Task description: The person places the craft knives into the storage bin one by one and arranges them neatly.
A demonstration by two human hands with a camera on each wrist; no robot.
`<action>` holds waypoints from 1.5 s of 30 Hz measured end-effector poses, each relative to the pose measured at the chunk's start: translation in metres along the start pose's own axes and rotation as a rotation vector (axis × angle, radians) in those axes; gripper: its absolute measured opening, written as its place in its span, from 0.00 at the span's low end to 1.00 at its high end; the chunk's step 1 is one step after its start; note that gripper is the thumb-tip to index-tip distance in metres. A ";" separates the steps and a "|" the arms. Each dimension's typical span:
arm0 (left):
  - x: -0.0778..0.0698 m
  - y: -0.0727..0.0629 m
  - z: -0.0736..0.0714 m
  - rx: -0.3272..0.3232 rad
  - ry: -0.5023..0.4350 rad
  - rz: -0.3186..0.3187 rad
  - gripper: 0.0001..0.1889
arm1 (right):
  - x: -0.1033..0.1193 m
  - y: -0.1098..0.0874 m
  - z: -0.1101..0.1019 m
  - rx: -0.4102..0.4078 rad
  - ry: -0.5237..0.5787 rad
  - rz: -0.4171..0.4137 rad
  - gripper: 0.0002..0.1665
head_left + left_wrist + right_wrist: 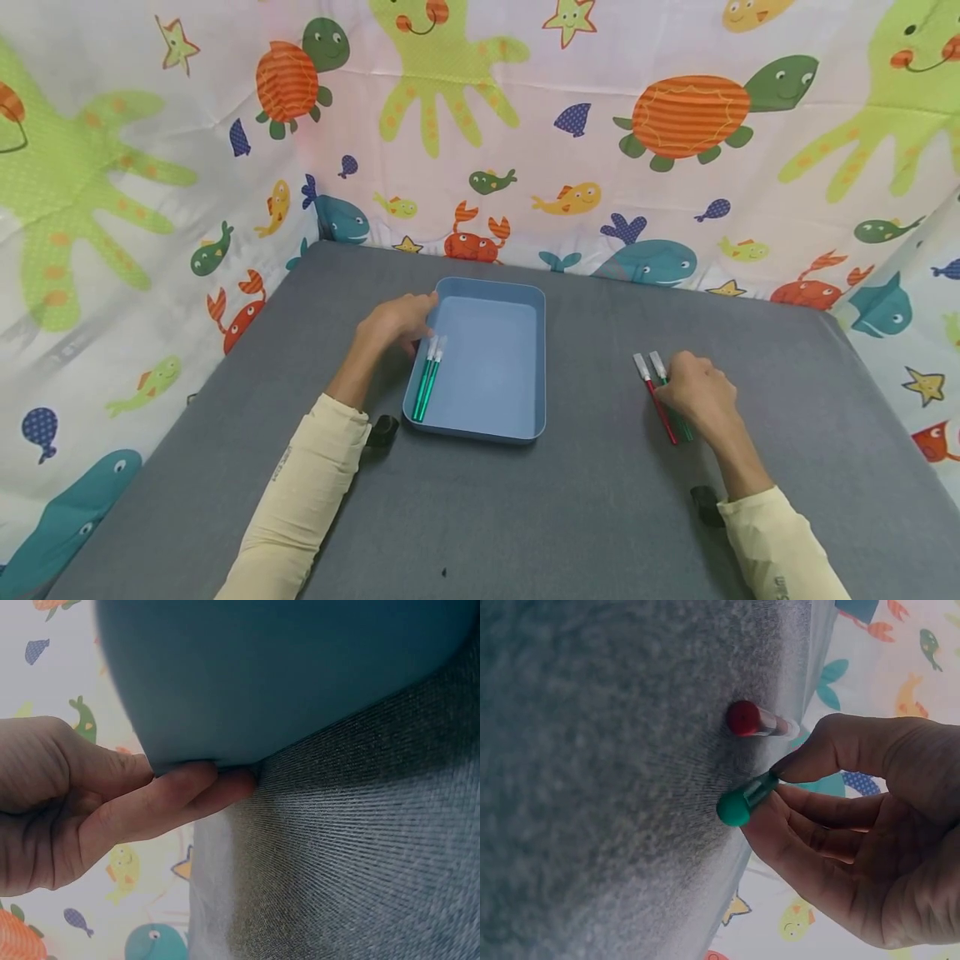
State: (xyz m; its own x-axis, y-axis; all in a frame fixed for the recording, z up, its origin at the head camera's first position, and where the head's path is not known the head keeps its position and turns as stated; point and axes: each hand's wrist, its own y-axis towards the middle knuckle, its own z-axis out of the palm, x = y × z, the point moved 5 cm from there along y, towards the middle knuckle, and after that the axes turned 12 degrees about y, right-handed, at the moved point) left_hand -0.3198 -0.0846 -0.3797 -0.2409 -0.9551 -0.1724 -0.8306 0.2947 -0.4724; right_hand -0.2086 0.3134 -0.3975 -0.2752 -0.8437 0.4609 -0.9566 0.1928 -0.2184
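My left hand (pixel 397 321) grips the left wall of a shallow blue tray (pixel 487 437); in the left wrist view its thumb and fingers meet at the edge of the tray (pixel 262 682). Inside, along that wall, lie two green felt-tip pens (pixel 427 387) with whitish caps, side by side. Off to the right, my right hand (pixel 697 387) pinches a third green felt-tip pen (pixel 754 795) between thumb and fingers, its rounded green end showing. Just left of it lies a red felt-tip pen (pixel 660 410) on the table, its pale cap pointing away.
The grey table (pixel 585 517) is bordered at the back and sides by a hanging sheet (pixel 465 75) printed with sea animals. Dark wrist-worn devices (pixel 382 432) sit by both cuffs. A small dark speck (pixel 444 572) lies near the front.
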 end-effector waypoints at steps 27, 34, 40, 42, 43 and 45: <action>0.000 0.001 -0.002 -0.006 -0.020 -0.004 0.43 | 0.067 -0.023 -0.010 -0.094 0.221 -0.212 0.22; 0.001 0.001 -0.001 0.003 -0.028 -0.013 0.43 | 0.080 -0.027 -0.010 -0.109 0.300 -0.252 0.20; 0.000 -0.001 -0.002 -0.009 -0.021 -0.005 0.42 | 0.098 -0.027 -0.004 -0.086 0.379 -0.287 0.18; 0.000 -0.001 -0.001 -0.008 -0.019 -0.004 0.42 | 0.104 -0.027 0.000 -0.072 0.405 -0.301 0.17; 0.000 -0.001 -0.001 -0.007 -0.018 0.000 0.42 | 0.107 -0.027 0.002 -0.066 0.416 -0.305 0.16; -0.001 -0.001 -0.001 -0.004 -0.017 0.005 0.42 | 0.114 -0.027 0.006 -0.055 0.432 -0.322 0.16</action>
State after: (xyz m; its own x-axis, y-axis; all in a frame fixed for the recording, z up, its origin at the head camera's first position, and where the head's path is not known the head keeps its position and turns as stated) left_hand -0.3189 -0.0846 -0.3781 -0.2363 -0.9531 -0.1892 -0.8317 0.2991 -0.4678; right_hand -0.2132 0.2092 -0.3445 0.0295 -0.5838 0.8113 -0.9995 -0.0055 0.0324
